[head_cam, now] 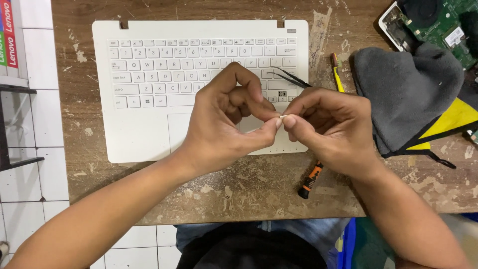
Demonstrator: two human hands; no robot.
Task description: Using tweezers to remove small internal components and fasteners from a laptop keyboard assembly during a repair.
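Note:
My left hand [226, 117] and my right hand [331, 127] meet above the lower right of a white laptop keyboard deck [144, 89]. Between the thumbs and forefingers of both hands I pinch a tiny white part [282, 117], probably a keycap piece. Black tweezers [291, 77] lie on the keys just behind my right hand. One key is gone from the keyboard, leaving an open socket [282, 94] near the arrow keys.
An orange and black screwdriver [310, 180] lies on the worn wooden table [249, 189] under my right wrist. A yellow tool [337, 74] lies right of the laptop. A grey and yellow cloth [408, 94] and a green circuit board [438, 22] sit at the right.

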